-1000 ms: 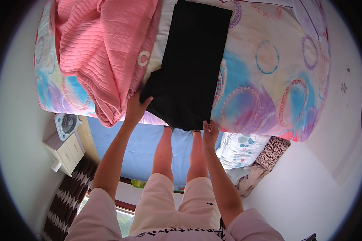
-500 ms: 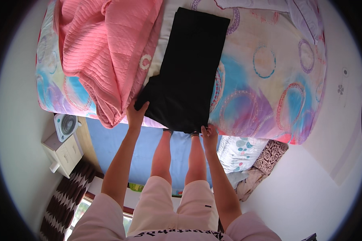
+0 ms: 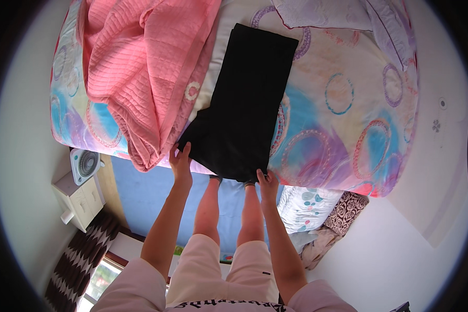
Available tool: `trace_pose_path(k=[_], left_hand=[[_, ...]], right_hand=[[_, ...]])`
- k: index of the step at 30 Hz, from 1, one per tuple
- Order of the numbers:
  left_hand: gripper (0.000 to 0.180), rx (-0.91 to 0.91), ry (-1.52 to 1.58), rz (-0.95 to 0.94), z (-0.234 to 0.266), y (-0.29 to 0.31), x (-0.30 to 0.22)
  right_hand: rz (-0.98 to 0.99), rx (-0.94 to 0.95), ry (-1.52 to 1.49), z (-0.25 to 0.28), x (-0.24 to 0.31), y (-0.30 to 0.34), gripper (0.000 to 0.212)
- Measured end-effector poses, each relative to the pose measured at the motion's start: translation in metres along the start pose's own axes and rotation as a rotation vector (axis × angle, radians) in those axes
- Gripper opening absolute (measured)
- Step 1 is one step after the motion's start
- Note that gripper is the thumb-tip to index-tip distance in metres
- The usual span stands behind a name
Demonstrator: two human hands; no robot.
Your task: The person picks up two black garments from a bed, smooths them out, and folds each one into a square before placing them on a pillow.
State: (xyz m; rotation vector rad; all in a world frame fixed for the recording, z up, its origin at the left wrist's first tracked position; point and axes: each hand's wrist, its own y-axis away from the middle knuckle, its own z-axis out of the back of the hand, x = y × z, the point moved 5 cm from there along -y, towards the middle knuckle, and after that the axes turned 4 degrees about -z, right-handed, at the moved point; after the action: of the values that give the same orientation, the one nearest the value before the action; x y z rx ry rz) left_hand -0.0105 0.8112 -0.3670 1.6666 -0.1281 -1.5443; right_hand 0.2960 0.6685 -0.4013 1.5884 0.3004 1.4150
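Observation:
Black trousers (image 3: pixel 249 88), folded in half lengthwise, lie flat on the bed with the legs pointing away from me and the wide waist end at the near edge. My left hand (image 3: pixel 181 165) pinches the corner that juts out to the left, thumb and fingers closed on the cloth. At the near right corner of the waist, my right hand (image 3: pixel 268 184) grips the fabric between thumb and fingers. The waist edge hangs slightly at the mattress side, above my feet.
A crumpled pink quilt (image 3: pixel 140 67) lies left of the trousers on the patterned bed sheet (image 3: pixel 317 130). Pale pillows (image 3: pixel 327 13) rest at the far right. Behind me are a blue mat (image 3: pixel 145 203), a patterned cushion (image 3: pixel 348 213), and a fan (image 3: pixel 86 164) on a white cabinet (image 3: pixel 80 200).
The whole view has shifted, so the bed sits slightly lower in the picture. Both hands stay at the same corners of the trousers, which keep their folded shape.

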Motion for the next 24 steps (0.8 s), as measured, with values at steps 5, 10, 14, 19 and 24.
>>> trace_pose_path(k=[5, 10, 14, 19, 24], left_hand=[[0.05, 0.182, 0.051, 0.217, -0.017, 0.018, 0.011], [0.049, 0.177, -0.143, 0.201, -0.013, 0.03, 0.023], [0.05, 0.163, -0.077, 0.002, -0.002, 0.03, 0.032], [0.042, 0.13, -0.116, 0.097, 0.039, 0.062, 0.054], [0.038, 0.087, -0.097, 0.294, 0.061, 0.098, 0.066]], right_hand=[[0.102, 0.011, -0.123, -0.017, 0.024, 0.002, 0.022], [0.037, -0.039, 0.044, -0.022, 0.03, 0.014, 0.021], [0.186, -0.059, 0.121, -0.016, 0.023, 0.02, 0.022], [-0.022, -0.051, 0.047, 0.009, -0.006, 0.048, 0.028], [-0.13, -0.018, 0.188, 0.039, -0.037, 0.072, 0.029]])
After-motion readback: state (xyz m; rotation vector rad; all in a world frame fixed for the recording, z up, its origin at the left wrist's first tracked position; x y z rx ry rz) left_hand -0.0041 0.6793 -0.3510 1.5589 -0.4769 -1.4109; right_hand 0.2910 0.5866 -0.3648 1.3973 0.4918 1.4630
